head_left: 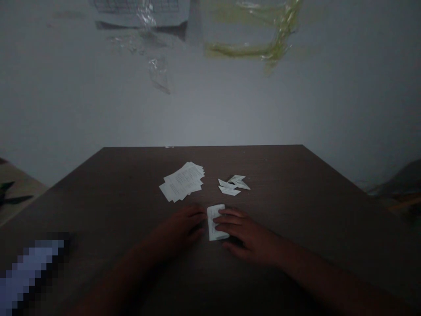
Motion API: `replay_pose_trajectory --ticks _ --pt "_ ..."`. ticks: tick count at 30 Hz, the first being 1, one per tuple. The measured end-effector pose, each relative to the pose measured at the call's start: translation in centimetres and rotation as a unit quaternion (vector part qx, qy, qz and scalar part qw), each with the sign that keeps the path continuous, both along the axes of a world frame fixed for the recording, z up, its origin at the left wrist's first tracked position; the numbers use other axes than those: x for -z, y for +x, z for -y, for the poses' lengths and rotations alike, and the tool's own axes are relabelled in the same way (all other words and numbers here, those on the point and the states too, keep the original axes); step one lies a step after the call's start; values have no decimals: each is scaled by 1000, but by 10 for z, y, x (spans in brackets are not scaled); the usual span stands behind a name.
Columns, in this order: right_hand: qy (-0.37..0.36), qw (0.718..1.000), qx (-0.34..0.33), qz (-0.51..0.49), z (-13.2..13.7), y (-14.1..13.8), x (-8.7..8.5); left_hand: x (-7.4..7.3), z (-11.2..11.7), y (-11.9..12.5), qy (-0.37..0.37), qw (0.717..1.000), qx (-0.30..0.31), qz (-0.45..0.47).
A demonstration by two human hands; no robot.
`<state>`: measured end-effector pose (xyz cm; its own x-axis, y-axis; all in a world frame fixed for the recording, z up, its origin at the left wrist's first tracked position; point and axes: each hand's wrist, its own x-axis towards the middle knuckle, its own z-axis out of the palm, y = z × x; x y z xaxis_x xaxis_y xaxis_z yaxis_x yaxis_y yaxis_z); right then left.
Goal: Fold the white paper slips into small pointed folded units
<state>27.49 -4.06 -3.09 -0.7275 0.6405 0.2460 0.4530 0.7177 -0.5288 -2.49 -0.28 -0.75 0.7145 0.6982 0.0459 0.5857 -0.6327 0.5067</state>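
A small folded slip of paper (215, 221) lies flat on the dark, matt brown table (296, 197), about midway between its left and right edges and well short of the far edge. The slip is white, roughly rectangular and stands lengthwise away from the person, with faint print on its upper face.

The left hand (186, 224) rests palm down on the wood. Its fingers (197, 216) are laid close together and their tips touch the slip's left edge. The right hand (245, 235) also lies flat, with its fingers (226, 221) held side by side and pressing down on the right part of the slip. Neither hand pinches it, as far as the dim light lets one tell.

Farther toward the far edge, just left of centre, a loose fanned stack of printed sheets (182, 182) lies askew. To the right of it, a little apart, lie a few small folded pieces (234, 184) with pointed, angular outlines, overlapping each other.

On the pale wall behind hang crumpled clear plastic (158, 70) and a yellowish-green plastic strip (263, 44).
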Motion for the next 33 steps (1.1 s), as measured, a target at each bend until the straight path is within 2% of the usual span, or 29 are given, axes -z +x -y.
replay_pose_trajectory --ticks 4,19,33 --pt "11 1000 3 -7 0 -1 1 3 -2 -1 8 1000 6 0" --pt "11 1000 -10 5 -1 0 6 1 -1 1 27 999 23 -1" --pt "-4 999 -6 41 0 -4 -2 -1 -2 -1 2 1000 15 -17"
